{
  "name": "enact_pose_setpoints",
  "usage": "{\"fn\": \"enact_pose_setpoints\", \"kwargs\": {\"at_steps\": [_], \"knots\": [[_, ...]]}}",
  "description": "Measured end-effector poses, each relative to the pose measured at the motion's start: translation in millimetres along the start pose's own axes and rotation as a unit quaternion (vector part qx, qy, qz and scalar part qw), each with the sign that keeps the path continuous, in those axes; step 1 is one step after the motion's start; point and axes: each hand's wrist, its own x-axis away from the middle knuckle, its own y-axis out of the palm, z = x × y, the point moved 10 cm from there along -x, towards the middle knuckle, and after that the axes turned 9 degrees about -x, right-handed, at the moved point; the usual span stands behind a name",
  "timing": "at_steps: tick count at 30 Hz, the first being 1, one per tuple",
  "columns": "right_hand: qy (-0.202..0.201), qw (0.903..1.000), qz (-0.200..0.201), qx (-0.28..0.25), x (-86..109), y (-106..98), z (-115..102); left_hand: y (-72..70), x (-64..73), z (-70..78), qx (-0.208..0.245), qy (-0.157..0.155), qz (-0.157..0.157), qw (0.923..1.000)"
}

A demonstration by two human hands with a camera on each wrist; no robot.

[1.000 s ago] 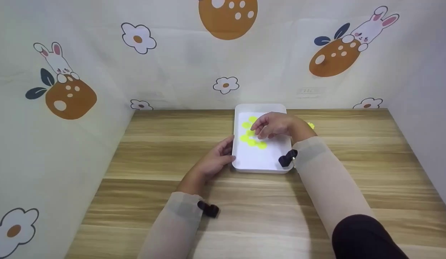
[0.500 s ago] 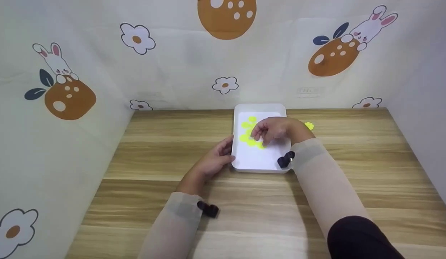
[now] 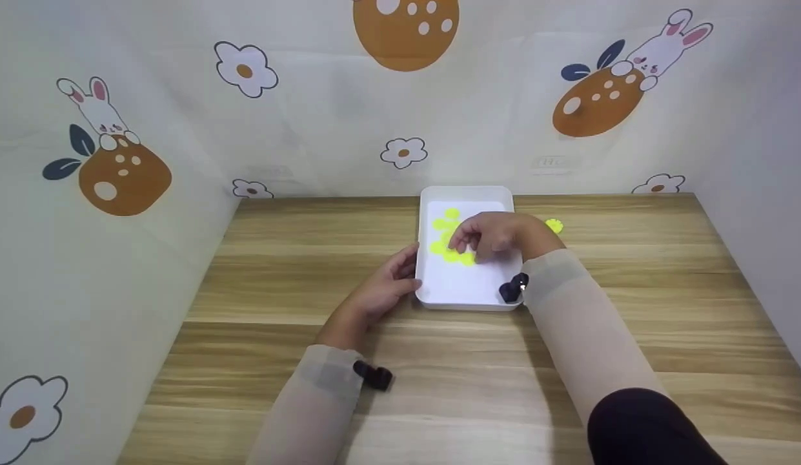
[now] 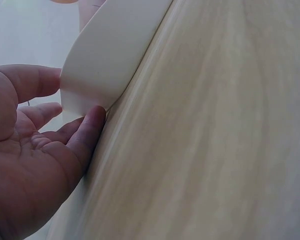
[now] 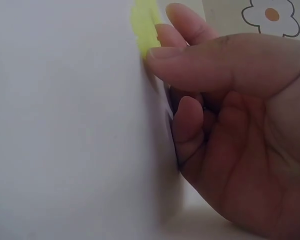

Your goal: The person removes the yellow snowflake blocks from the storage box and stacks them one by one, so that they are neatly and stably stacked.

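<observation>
A shallow white tray (image 3: 468,287) lies on the wooden table with several bright yellow flower-shaped pieces (image 3: 450,256) in a curved cluster inside it. My left hand (image 3: 386,284) rests its fingertips and thumb against the tray's left outer wall; in the left wrist view they touch the white wall (image 4: 107,55) and rim. My right hand (image 3: 490,234) reaches over the right rim with curled fingers, down at the cluster. Seen in the right wrist view, its thumb and forefinger pinch at the edge of a yellow piece (image 5: 144,30). The palm hides part of the tray.
One more yellow flower piece (image 3: 554,225) lies on the table (image 3: 639,271) right of the tray, behind the right wrist. Close behind the tray rises a cloth-covered wall (image 3: 335,135) printed with rabbits and flowers. Side walls stand left and right.
My right hand has lowered slightly toward the yellow cluster, its fingers curling more and its thumb coming to the lower right pieces. The left hand and tray have stayed in place.
</observation>
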Motion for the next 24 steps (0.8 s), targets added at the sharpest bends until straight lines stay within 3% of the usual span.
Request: {"fn": "enact_pose_setpoints", "kwargs": {"at_steps": [16, 24], "knots": [[0.030, 0.9982, 0.051, 0.002, 0.4, -8.8, 5.5, -0.7, 0.9, 1.5, 0.000, 0.000, 0.004, 1.0000], [0.020, 0.9971, 0.073, 0.009, 2.1, -12.2, 5.8, -0.6, 1.1, 2.0, -0.005, -0.001, 0.005, 1.0000]]}}
